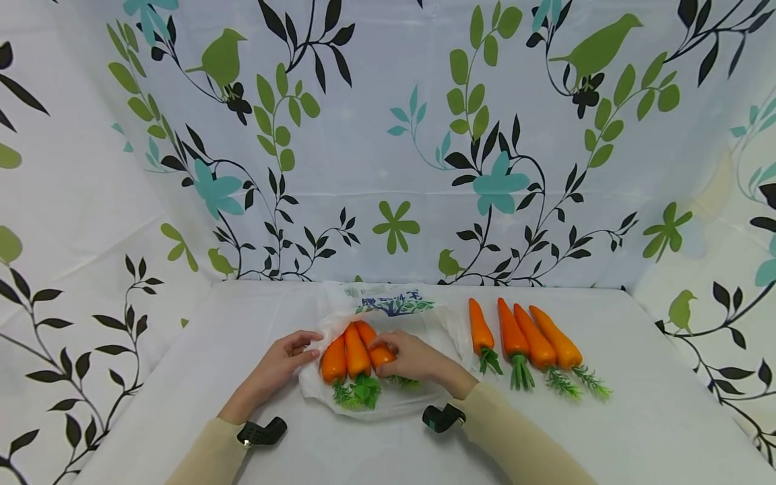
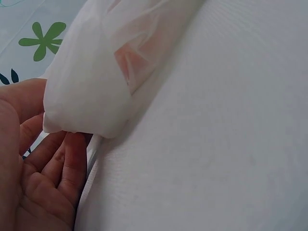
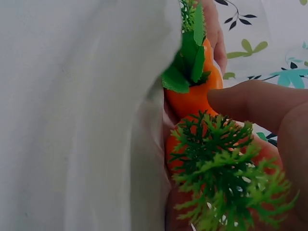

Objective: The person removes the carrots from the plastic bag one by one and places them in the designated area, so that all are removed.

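Carrots point(image 1: 358, 347) are lying in two groups: three at a white plastic bag point(image 1: 439, 330), on or inside it I cannot tell, and four loose carrots point(image 1: 535, 337) to its right. Behind them, a pale cloth point(image 1: 364, 135) printed with birds, leaves and flowers is hanging, and a white table point(image 1: 364, 451) is supporting everything. Two beige sleeves point(image 1: 209, 451) are reaching forward. The right hand point(image 1: 409, 356) is arching over the bag, its fingers curling around the group's rightmost carrot point(image 1: 382, 355). The left hand point(image 1: 285, 353) is facing palm inward, half closed, holding the bag's left edge.
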A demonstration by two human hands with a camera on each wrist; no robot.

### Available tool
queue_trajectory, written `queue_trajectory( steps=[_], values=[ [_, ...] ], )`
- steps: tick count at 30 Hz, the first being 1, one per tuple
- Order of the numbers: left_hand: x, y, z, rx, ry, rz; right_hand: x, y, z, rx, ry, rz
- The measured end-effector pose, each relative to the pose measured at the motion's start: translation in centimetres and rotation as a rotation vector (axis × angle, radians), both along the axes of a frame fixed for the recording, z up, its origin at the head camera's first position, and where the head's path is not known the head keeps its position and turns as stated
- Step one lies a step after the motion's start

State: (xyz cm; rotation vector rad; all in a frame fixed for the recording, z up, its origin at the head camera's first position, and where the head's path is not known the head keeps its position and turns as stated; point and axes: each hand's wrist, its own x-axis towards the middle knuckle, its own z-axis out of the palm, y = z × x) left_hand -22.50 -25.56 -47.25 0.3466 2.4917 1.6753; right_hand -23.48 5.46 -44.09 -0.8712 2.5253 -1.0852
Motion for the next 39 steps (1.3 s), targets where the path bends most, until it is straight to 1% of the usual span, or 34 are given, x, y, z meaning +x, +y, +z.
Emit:
queue_trajectory(
  steps=[3, 7, 10, 13, 17, 27, 29, 36, 39],
  values=[
    [0.0, 0.0, -0.1, 0.005, 0.002, 0.003, -0.2, 0.0, 0.0, -0.017, -0.029, -0.006],
    [0.1, 0.0, -0.1, 0.012, -0.001, 0.001, -0.5, 0.3, -0.2, -0.084, -0.14, -0.05],
    [0.2, 0.0, 0.0, 0.002, -0.004, 0.013, -0.6, 0.6, -0.4, -0.15, -0.22, -0.06],
    [0.1, 0.0, -0.1, -0.01, -0.003, 0.017, -0.7, 0.8, -0.4, -0.194, -0.255, -0.056],
    [0.0, 0.0, -0.1, -0.014, -0.001, 0.009, -0.6, 0.8, -0.3, -0.216, -0.261, -0.059],
    [-0.2, 0.2, -0.1, -0.024, -0.013, 0.02, -0.4, 1.1, -0.1, -0.24, -0.232, -0.13],
    [-0.2, 0.2, -0.1, -0.02, -0.017, 0.027, -0.4, 1.2, 0.0, -0.25, -0.232, -0.133],
    [-0.1, 0.1, -0.3, -0.007, -0.017, 0.015, 0.0, 1.3, 0.5, -0.268, -0.234, -0.124],
    [-0.1, 0.0, -0.2, -0.004, -0.018, 0.012, 0.0, 1.3, 0.5, -0.268, -0.235, -0.123]
  ],
)
